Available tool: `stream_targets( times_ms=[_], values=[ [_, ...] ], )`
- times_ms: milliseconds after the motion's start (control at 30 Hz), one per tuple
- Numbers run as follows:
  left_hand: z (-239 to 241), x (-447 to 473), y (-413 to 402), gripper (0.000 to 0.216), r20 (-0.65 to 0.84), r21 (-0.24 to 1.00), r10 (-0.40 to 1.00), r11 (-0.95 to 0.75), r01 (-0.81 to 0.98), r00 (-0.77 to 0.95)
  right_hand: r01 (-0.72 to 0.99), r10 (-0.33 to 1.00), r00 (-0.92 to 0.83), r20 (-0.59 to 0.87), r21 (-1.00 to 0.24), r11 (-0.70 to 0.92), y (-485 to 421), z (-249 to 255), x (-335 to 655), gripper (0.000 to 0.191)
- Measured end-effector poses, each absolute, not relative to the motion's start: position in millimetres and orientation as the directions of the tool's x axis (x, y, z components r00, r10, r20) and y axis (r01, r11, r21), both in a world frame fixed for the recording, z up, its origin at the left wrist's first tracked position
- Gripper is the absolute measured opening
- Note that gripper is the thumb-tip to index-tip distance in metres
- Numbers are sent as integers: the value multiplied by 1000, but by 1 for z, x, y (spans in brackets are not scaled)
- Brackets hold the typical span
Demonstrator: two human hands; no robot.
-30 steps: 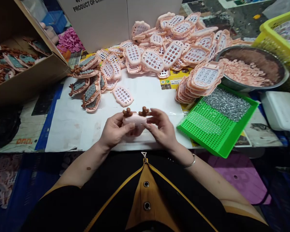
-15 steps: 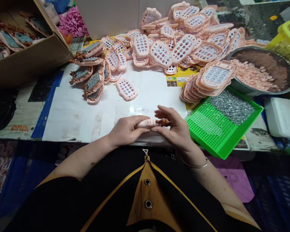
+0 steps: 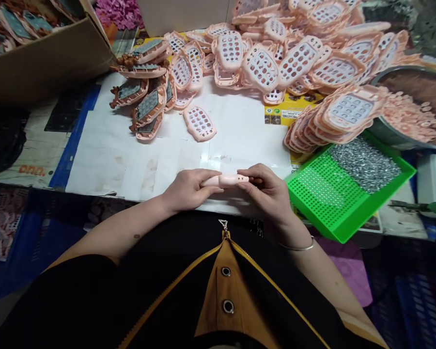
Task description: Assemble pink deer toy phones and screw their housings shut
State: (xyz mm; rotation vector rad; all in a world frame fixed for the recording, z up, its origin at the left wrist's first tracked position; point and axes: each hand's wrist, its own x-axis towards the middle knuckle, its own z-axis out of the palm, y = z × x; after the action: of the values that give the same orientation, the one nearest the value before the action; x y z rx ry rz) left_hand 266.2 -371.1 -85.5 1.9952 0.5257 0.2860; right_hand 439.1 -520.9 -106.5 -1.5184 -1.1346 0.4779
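Observation:
Edge-on between my two hands is a pink plastic toy phone, with small square holes along its side and a brown part at its right end. Closed around its left end is my left hand, thumb in front and fingers behind. My right hand pinches the right end near the brown part. Beyond them a pink perforated phone cover lies flat on the white sheet. The inner side of the held toy cannot be seen.
Left of centre, pink-and-brown phone halves with grey-green boards are stacked. More pink covers heap at the back. At right are a green basket with metal screws and a metal bowl of small pink parts. A cardboard box stands at left.
The toy has turned so its side holes sit at the right. My right fingers, earlier spread, have closed on its right end. The camera view has shifted slightly.

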Motion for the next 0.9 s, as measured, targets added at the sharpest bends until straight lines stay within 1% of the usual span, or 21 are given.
stream_targets(
  times_ms=[67,133,167,200,267,300,333,367,400,433,467,500,567,633,700,733,767,800,833,867,900],
  values=[
    [-77,272,-371,38,-91,897,395,-366,248,914,435,871,401,284,-896,92,-517,-97,437,18],
    [-68,282,-373,42,-145,940,314,-251,229,938,501,872,346,346,-854,140,-513,-84,435,20],
    [-64,286,-374,43,-166,969,301,-126,212,939,524,840,366,400,-835,169,-511,-78,435,24],
    [-60,291,-377,44,-184,983,309,38,182,933,537,762,441,473,-820,198,-510,-72,434,31],
    [-54,299,-382,45,-210,924,369,377,60,905,565,583,584,566,-798,209,-511,-63,435,41],
    [-52,303,-385,45,-213,867,410,497,-21,887,573,574,601,555,-801,175,-513,-60,434,42],
    [-51,306,-387,43,-210,813,449,574,-100,868,579,646,574,502,-807,113,-516,-58,433,43],
    [-50,308,-389,40,-207,771,485,616,-164,849,590,763,508,400,-807,30,-519,-57,430,45],
    [-50,311,-391,37,-212,743,509,639,-201,834,599,870,421,258,-799,-53,-521,-57,427,47],
    [-50,314,-392,35,-225,726,517,654,-212,826,598,936,332,112,-793,-117,-524,-58,423,48],
    [-50,316,-395,34,-243,717,514,666,-204,822,584,961,275,19,-798,-151,-526,-58,419,49],
    [-50,319,-397,34,-263,715,505,674,-186,822,553,968,248,-28,-817,-165,-527,-59,415,48],
    [-51,325,-403,32,-289,719,486,679,-149,825,475,964,262,-44,-864,-168,-529,-62,410,47],
    [-50,330,-408,28,-295,727,474,675,-128,830,464,952,302,-49,-865,-192,-532,-63,410,48],
    [-50,334,-413,27,-302,729,461,676,-109,835,554,953,299,-48,-804,-215,-540,-63,413,52],
    [-50,336,-415,28,-312,727,450,680,-95,837,606,954,299,-19,-769,-205,-548,-62,417,56],
    [-49,337,-416,29,-324,724,434,686,-74,841,639,945,323,48,-748,-180,-558,-61,421,59],
    [-50,339,-418,31,-339,717,409,695,-49,847,644,901,403,160,-749,-155,-572,-60,427,60],
    [-50,340,-419,31,-353,706,376,708,-20,857,633,809,513,288,-763,-130,-588,-59,434,59],
    [-51,342,-420,30,-366,689,333,724,13,869,591,630,664,403,-799,-110,-606,-56,441,56],
    [-52,345,-421,29,-379,667,279,743,51,882,516,352,818,455,-850,-101,-625,-53,450,52]
  ],
)
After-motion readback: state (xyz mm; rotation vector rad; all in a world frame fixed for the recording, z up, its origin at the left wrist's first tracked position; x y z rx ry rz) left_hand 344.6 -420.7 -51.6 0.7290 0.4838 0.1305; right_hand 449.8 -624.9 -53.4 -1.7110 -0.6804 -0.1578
